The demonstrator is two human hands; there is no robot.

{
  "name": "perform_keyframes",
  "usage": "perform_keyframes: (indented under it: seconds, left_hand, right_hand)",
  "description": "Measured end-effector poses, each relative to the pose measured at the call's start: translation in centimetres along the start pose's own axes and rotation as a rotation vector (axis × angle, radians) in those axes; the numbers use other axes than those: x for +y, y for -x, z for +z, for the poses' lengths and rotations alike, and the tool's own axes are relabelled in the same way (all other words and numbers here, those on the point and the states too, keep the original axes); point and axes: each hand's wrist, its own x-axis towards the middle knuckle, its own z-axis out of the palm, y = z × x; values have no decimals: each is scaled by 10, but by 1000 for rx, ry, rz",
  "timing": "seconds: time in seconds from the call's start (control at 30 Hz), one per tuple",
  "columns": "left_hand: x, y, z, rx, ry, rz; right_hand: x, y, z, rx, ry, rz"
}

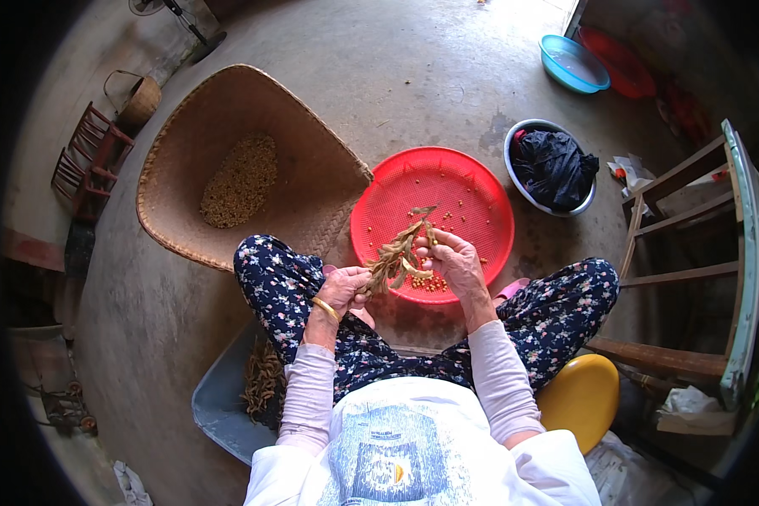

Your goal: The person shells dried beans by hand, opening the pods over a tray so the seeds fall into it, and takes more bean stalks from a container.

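My left hand [341, 290], with a gold-coloured bangle at its wrist, grips the stem end of a bunch of dried bean pods [392, 256]. At the bunch's other side, the thumb and fingers of my right hand [452, 259] pinch a single pod [431, 234]. One pod in the bunch hangs split, its pale inside showing. Both hands are above the near part of a red perforated plastic tray [395, 183]. Loose yellowish beans [429, 283] are scattered in the tray, thickest near its close edge, below my right hand.
Left of the tray, a large woven basket [310, 126] holds a heap of beans [243, 183]. A grey tub [218, 405] with dried pods [262, 379] is by my left hip. To the right are a metal basin [511, 158] with black plastic [550, 167] and a wooden frame [677, 278].
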Motion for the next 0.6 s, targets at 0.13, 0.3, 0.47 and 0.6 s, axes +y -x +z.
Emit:
perform_keyframes:
  seconds: [0.13,0.3,0.47,0.6]
  left_hand:
    - [-4,-2,-2,28,-17,5]
    - [-5,-3,-1,82,-22,18]
    - [-5,-3,-1,103,-24,11]
    - [-5,-3,-1,118,-33,33]
  right_hand:
    - [3,-1,-3,-18,-85,36]
    - [8,-1,-4,-40,-178,102]
    - [14,-3,-8,-11,-158,106]
    - [17,-4,-12,45,-121,117]
